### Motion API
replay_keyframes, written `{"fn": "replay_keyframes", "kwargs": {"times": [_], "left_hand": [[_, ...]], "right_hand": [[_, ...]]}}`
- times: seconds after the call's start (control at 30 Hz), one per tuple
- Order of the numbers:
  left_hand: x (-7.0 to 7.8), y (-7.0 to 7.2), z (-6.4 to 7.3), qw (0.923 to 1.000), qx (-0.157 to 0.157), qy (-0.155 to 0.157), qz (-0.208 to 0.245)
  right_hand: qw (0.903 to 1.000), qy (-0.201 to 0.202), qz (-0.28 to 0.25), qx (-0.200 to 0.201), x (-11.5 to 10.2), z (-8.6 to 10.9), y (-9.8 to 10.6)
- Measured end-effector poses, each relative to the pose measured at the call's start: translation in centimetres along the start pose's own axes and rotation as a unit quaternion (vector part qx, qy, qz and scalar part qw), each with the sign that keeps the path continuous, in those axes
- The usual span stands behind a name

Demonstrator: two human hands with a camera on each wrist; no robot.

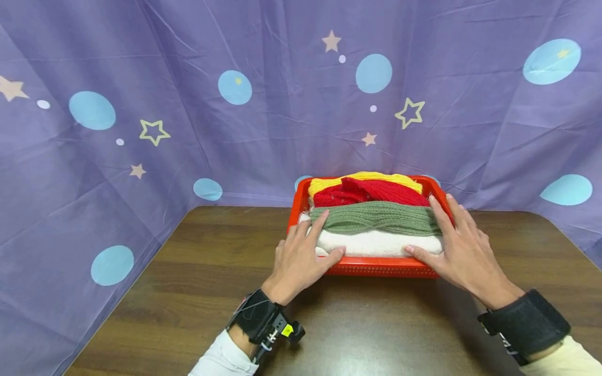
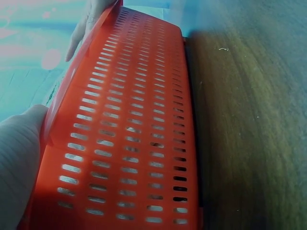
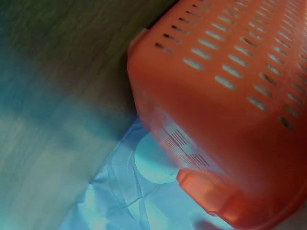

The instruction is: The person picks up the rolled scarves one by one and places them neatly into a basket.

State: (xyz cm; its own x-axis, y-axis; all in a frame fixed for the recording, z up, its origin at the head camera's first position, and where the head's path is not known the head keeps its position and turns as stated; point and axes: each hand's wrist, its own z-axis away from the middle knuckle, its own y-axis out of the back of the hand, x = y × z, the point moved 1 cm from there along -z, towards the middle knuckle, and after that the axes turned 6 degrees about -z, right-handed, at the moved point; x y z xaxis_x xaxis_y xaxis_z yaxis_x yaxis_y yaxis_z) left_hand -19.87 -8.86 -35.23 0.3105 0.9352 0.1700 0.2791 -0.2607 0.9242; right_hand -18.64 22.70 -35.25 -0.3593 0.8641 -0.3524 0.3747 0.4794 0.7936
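A red plastic basket (image 1: 382, 268) with slotted walls stands on the table, filled with folded knitwear. From front to back lie a fluffy white piece (image 1: 376, 243), a green ribbed knit (image 1: 385, 217), a red knit (image 1: 376, 192) and a yellow knit (image 1: 376, 178). My left hand (image 1: 301, 256) rests over the basket's front left corner, its fingers stretched toward the green knit and the thumb at the front rim. Over the right rim lies my right hand (image 1: 463, 250), fingers extended along the side and thumb on the white piece. In the left wrist view the left thumb (image 2: 21, 143) lies beside the rim.
The wooden table (image 1: 211, 277) extends to both sides of the basket and in front of it. A purple curtain (image 1: 282, 146) with stars and blue dots hangs right behind the basket and along the left side. Both wrists wear black straps (image 1: 531, 324).
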Motion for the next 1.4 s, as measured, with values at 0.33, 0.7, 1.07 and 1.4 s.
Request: {"fn": "replay_keyframes", "kwargs": {"times": [0.33, 0.7, 1.07, 1.4], "left_hand": [[0.03, 0.13, -0.08, 1.0, -0.005, 0.003, 0.0], [0.01, 0.02, -0.05, 1.0, 0.0, 0.002, -0.001], [0.0, -0.08, -0.01, 1.0, 0.002, -0.003, 0.001], [-0.03, -0.03, -0.02, 1.0, 0.004, -0.003, -0.001]], "right_hand": [[0.9995, -0.006, -0.007, -0.029, -0.18, -0.25, 0.12], [0.9978, -0.034, -0.019, -0.054, -0.15, -0.13, 0.3], [0.9996, -0.018, -0.022, -0.008, -0.14, -0.06, 0.05], [0.9973, -0.038, -0.009, -0.062, -0.38, -0.19, 0.3]]}}
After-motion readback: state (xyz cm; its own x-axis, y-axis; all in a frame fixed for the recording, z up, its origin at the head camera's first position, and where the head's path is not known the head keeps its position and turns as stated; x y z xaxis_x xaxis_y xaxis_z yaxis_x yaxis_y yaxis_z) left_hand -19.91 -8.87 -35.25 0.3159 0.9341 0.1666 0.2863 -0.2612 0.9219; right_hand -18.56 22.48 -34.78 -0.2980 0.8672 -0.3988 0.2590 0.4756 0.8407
